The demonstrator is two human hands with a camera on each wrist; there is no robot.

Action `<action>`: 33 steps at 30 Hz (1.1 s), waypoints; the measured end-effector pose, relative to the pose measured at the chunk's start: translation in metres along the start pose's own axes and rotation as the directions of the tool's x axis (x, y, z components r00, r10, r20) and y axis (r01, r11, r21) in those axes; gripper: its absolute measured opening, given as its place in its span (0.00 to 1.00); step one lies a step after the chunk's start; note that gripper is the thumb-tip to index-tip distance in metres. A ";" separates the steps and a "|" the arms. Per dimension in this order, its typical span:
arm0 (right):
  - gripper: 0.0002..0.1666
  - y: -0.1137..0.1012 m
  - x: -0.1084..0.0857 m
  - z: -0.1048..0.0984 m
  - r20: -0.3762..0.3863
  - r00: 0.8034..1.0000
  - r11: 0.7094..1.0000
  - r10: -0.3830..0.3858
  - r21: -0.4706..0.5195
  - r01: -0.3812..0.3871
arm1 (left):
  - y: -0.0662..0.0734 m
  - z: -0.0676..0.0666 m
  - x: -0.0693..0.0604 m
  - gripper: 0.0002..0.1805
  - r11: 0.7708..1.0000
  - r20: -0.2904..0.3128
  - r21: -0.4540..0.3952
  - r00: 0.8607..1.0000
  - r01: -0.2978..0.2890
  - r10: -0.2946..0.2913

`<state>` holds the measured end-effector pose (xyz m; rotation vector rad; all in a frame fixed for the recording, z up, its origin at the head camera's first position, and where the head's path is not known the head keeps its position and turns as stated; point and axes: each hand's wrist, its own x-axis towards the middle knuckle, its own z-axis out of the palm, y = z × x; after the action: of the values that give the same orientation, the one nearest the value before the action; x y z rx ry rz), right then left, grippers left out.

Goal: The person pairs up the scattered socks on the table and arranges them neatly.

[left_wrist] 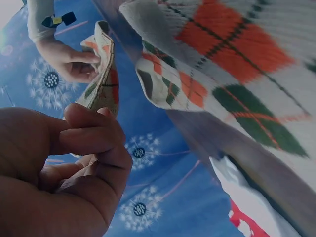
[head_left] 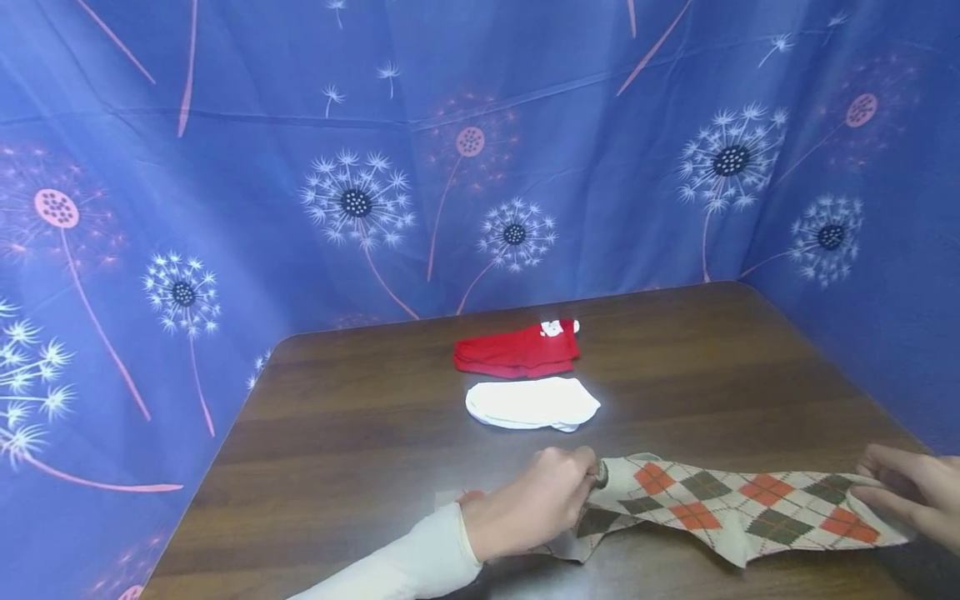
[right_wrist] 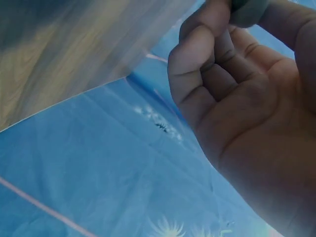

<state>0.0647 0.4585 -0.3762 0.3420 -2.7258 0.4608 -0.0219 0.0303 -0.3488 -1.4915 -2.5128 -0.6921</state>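
Observation:
A cream argyle sock (head_left: 738, 504) with orange and dark green diamonds is stretched sideways above the table's near right. My left hand (head_left: 528, 504) pinches its left end, where a dark green patch shows by the fingers. At the far right, my right hand (head_left: 911, 493) pinches the opposite end between thumb and fingers. A grey-green bit of the fabric (right_wrist: 248, 11) shows at those fingertips in the right wrist view. A second argyle sock (head_left: 572, 546) lies under my left hand and forearm, partly hidden. Its diamonds (left_wrist: 237, 44) loom large in the left wrist view.
White socks (head_left: 528, 403) lie flat, one on the other, in mid-table. Just behind them is a folded pair of red socks (head_left: 517, 350) with a white figure. Blue dandelion-print cloth (head_left: 480, 167) hangs behind and beside the brown wooden table (head_left: 337, 433).

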 end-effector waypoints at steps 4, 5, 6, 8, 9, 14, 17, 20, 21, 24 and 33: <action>0.19 -0.013 0.008 -0.002 0.029 0.999 0.998 0.013 -0.069 -0.011 | -0.006 -0.006 -0.008 0.06 0.999 -0.001 -0.042 1.000 0.025 -0.025; 0.18 -0.016 0.010 -0.002 0.034 0.999 0.997 0.011 -0.074 -0.008 | -0.008 -0.008 -0.011 0.06 0.998 -0.003 -0.048 0.999 0.033 -0.034; 0.17 -0.018 0.012 -0.002 0.033 0.999 0.998 0.001 -0.070 0.001 | -0.010 -0.009 -0.013 0.06 0.997 -0.004 -0.059 0.999 0.043 -0.043; 0.15 -0.022 0.017 -0.001 0.015 0.999 0.999 -0.030 -0.039 0.031 | -0.013 -0.012 -0.017 0.05 0.995 -0.006 -0.077 0.998 0.066 -0.066; 0.15 -0.025 0.018 0.000 0.008 0.999 0.999 -0.043 -0.025 0.043 | -0.014 -0.013 -0.020 0.05 0.993 -0.006 -0.093 0.997 0.078 -0.079; 0.16 -0.035 0.027 0.005 -0.037 0.992 0.993 -0.118 0.021 0.119 | -0.022 -0.018 -0.030 0.04 0.986 -0.021 -0.116 0.992 0.119 -0.122; 0.18 -0.040 0.032 0.008 -0.024 0.990 0.990 -0.138 0.020 0.138 | -0.024 -0.022 -0.036 0.04 0.983 -0.026 -0.119 0.990 0.137 -0.141; 0.17 -0.043 0.035 0.009 -0.002 0.988 0.988 -0.152 0.023 0.152 | -0.026 -0.024 -0.042 0.04 0.978 -0.014 -0.135 0.986 0.162 -0.165; 0.16 -0.044 0.036 0.010 0.007 0.988 0.988 -0.153 0.020 0.153 | -0.026 -0.025 -0.043 0.04 0.974 -0.006 -0.143 0.984 0.173 -0.176; 0.14 -0.046 0.038 0.011 0.029 0.986 0.987 -0.163 0.017 0.162 | -0.026 -0.027 -0.048 0.03 0.969 0.006 -0.152 0.981 0.194 -0.196; 0.22 -0.060 0.047 0.013 0.058 0.982 0.982 -0.181 0.068 0.177 | -0.027 -0.035 -0.061 0.06 0.953 0.023 -0.177 0.969 0.244 -0.244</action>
<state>0.0359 0.3901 -0.3538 0.6228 -2.7138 0.4930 -0.0187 -0.0446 -0.3475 -1.2377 -2.7277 -0.9786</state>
